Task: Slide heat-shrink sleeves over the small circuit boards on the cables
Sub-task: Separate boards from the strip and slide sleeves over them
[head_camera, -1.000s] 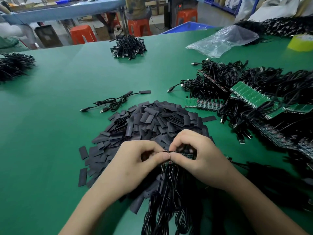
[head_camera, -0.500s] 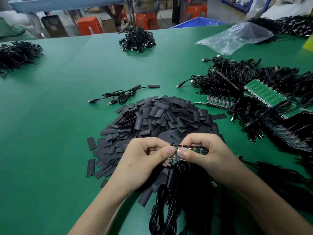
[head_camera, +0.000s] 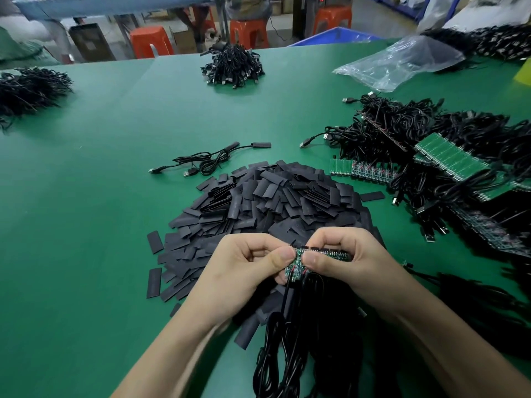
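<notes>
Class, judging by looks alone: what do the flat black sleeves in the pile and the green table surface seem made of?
Sleeves: probably thin plastic tubing, matte black, lying flat with creased edges. Table surface: perhaps rubber or vinyl matting, smooth, with soft glare.

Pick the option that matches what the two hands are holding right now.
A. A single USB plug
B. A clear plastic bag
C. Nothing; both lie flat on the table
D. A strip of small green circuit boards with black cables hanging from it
D: the left hand and the right hand both pinch the strip of green circuit boards, and black cables hang below it.
</notes>
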A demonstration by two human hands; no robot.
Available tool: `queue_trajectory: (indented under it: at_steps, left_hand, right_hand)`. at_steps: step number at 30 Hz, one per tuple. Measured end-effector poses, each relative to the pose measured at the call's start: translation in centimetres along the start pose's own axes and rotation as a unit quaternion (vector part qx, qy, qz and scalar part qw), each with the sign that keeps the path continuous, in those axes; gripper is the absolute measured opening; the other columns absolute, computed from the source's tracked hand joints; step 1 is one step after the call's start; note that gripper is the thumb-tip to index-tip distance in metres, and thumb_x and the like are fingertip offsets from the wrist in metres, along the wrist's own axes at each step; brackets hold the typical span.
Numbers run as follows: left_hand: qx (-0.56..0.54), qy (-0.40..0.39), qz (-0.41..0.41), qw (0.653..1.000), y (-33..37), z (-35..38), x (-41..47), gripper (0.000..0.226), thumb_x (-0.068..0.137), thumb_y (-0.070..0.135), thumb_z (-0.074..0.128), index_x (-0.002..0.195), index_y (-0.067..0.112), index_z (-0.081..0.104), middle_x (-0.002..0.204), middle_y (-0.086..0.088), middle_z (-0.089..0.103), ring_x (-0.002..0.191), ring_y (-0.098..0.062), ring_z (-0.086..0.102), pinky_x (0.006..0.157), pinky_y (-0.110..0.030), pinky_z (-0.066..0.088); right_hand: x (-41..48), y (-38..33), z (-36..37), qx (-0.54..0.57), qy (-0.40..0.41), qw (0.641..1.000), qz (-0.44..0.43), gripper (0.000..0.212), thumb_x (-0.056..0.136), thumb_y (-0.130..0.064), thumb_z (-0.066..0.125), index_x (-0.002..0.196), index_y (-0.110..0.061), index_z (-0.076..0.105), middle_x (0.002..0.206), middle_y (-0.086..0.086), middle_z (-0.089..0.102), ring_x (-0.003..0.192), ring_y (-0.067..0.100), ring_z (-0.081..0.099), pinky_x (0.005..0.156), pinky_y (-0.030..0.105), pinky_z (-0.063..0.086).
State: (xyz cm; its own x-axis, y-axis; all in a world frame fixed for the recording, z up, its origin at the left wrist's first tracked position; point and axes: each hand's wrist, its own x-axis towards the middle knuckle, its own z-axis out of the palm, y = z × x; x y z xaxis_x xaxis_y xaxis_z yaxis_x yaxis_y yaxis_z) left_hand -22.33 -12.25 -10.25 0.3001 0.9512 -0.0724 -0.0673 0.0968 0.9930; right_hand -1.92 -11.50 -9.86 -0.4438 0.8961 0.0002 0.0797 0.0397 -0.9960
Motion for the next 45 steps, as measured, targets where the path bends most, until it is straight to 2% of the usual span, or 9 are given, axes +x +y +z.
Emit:
queue_trajectory:
  at_steps: [14, 20, 23, 27, 29, 32, 37, 40, 45]
  left_hand:
    - [-0.037, -0.005, -0.007, 0.999, -0.1, -0.1, -0.2, 0.02, 0.077, 0.031, 0.078, 0.079, 0.011, 0.079, 0.067, -0.009, 0.068, 0.059, -0.012, 0.059, 0.06, -0.018, 0.049]
    - [-0.063, 0.006, -0.03, 0.998, -0.1, 0.2, -0.2, 0.026, 0.073, 0.034, 0.079, 0.082, 0.01, 0.079, 0.071, -0.009, 0.069, 0.06, -0.013, 0.059, 0.059, -0.019, 0.049]
    - [-0.075, 0.018, -0.032, 0.997, 0.3, -0.2, -0.1, 0.027, 0.07, 0.037, 0.081, 0.082, 0.012, 0.081, 0.071, -0.007, 0.072, 0.059, -0.012, 0.062, 0.059, -0.02, 0.052]
    - [-0.055, 0.051, 0.011, 0.997, 0.6, -1.2, 0.1, 0.015, 0.074, 0.031, 0.087, 0.079, 0.018, 0.082, 0.076, -0.003, 0.076, 0.065, -0.008, 0.066, 0.066, -0.017, 0.054]
    - [-0.026, 0.055, 0.055, 0.997, 0.5, -1.3, 0.1, 0.013, 0.076, 0.033, 0.08, 0.078, 0.02, 0.082, 0.079, 0.0, 0.075, 0.069, -0.007, 0.065, 0.068, -0.016, 0.052]
    - [0.041, 0.048, 0.143, 0.988, 0.3, -0.9, 0.2, 0.009, 0.081, 0.029, 0.074, 0.076, 0.023, 0.079, 0.081, 0.004, 0.07, 0.076, -0.008, 0.062, 0.073, -0.016, 0.048]
    - [0.117, 0.109, 0.185, 0.969, -0.2, -0.3, 0.4, 0.017, 0.08, 0.032, 0.073, 0.082, 0.016, 0.08, 0.085, -0.002, 0.07, 0.083, -0.015, 0.065, 0.079, -0.025, 0.048]
    - [0.189, 0.136, 0.185, 0.955, 0.0, -1.1, 0.4, 0.021, 0.093, 0.034, 0.063, 0.094, 0.022, 0.081, 0.098, 0.009, 0.075, 0.099, -0.012, 0.068, 0.087, -0.019, 0.048]
    - [0.499, 0.252, 0.159, 0.814, -1.3, -4.1, 1.3, 0.025, 0.094, 0.024, 0.071, 0.119, 0.024, 0.076, 0.108, 0.01, 0.069, 0.103, -0.016, 0.056, 0.091, -0.032, 0.047]
  right_hand:
    - [0.1, 0.4, 0.1, 0.029, -0.009, 0.999, -0.011, 0.011, 0.09, -0.024, 0.072, 0.08, -0.02, 0.074, 0.079, -0.002, 0.073, 0.074, 0.005, 0.065, 0.074, 0.016, 0.049]
    - [0.2, 0.4, 0.2, 0.064, -0.007, 0.998, -0.001, 0.013, 0.088, -0.027, 0.073, 0.082, -0.015, 0.074, 0.08, 0.009, 0.071, 0.074, 0.019, 0.061, 0.072, 0.028, 0.049]
    - [0.0, 0.2, -0.3, 0.066, -0.025, 0.997, 0.014, 0.013, 0.088, -0.029, 0.074, 0.078, -0.021, 0.073, 0.077, -0.001, 0.072, 0.07, 0.011, 0.063, 0.068, 0.02, 0.05]
    - [-0.1, 0.3, -1.1, -0.1, -0.003, 0.995, 0.011, 0.019, 0.089, -0.042, 0.071, 0.083, -0.025, 0.073, 0.08, -0.004, 0.071, 0.073, 0.011, 0.066, 0.069, 0.028, 0.052]
    - [-0.1, 0.7, -0.9, -0.238, 0.061, 0.968, -0.05, 0.022, 0.087, -0.05, 0.068, 0.093, -0.029, 0.074, 0.094, -0.008, 0.069, 0.09, 0.011, 0.067, 0.08, 0.035, 0.053]
    - [0.0, 0.8, 0.2, -0.338, 0.12, 0.92, -0.161, 0.037, 0.089, -0.052, 0.064, 0.112, -0.025, 0.074, 0.115, -0.014, 0.062, 0.118, 0.009, 0.056, 0.1, 0.027, 0.044]
    - [0.0, 1.2, 2.3, -0.271, 0.09, 0.94, -0.184, 0.027, 0.095, -0.037, 0.066, 0.088, -0.012, 0.074, 0.095, -0.006, 0.07, 0.104, 0.017, 0.061, 0.09, 0.038, 0.048]
    - [-0.2, 0.7, 2.3, -0.14, 0.066, 0.977, -0.147, 0.026, 0.099, -0.036, 0.061, 0.085, -0.019, 0.074, 0.089, 0.0, 0.073, 0.092, 0.02, 0.07, 0.084, 0.044, 0.054]
    - [-0.2, -0.5, 0.8, 0.212, 0.063, 0.969, -0.106, 0.031, 0.094, -0.05, 0.061, 0.075, -0.026, 0.066, 0.066, -0.002, 0.063, 0.066, 0.019, 0.062, 0.069, 0.031, 0.056]
